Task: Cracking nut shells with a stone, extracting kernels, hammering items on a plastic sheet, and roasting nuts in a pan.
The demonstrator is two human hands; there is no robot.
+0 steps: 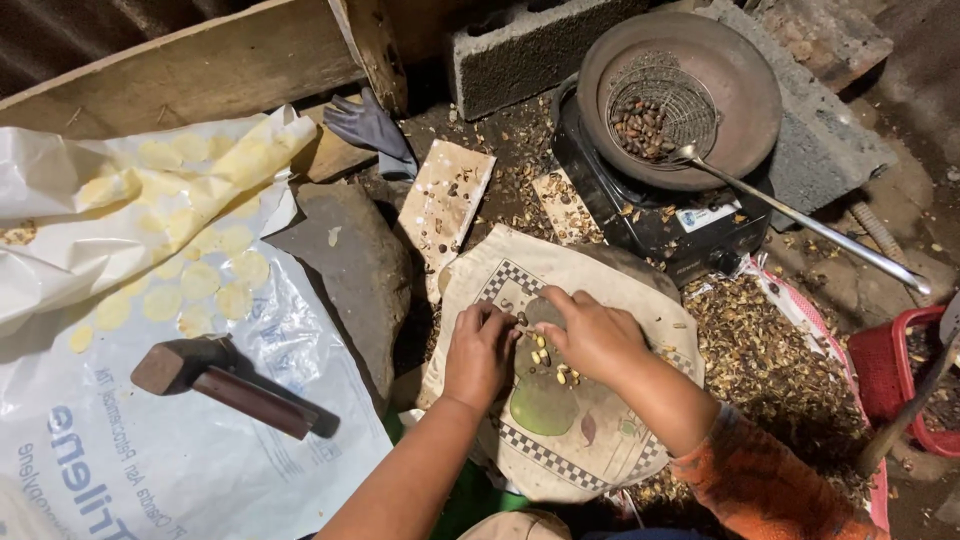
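Observation:
Both my hands rest on a printed cloth sack [600, 270] spread over a stone. My left hand [478, 352] is curled with its fingers pinched on a small nut at its tips. My right hand [592, 330] is beside it, fingers closed around the same spot, thumb touching the left fingers. Several pale shelled kernels [552, 362] lie on the cloth just under my hands. What sits between the fingertips is mostly hidden.
A wooden mallet [225, 385] lies on a white plastic sack [180, 440] at left. A small stove [650, 215] carries a round pan [745, 100] with a wire skimmer [655, 110] of dark nuts. Shell husks [765, 365] pile at right beside a red basket [885, 365].

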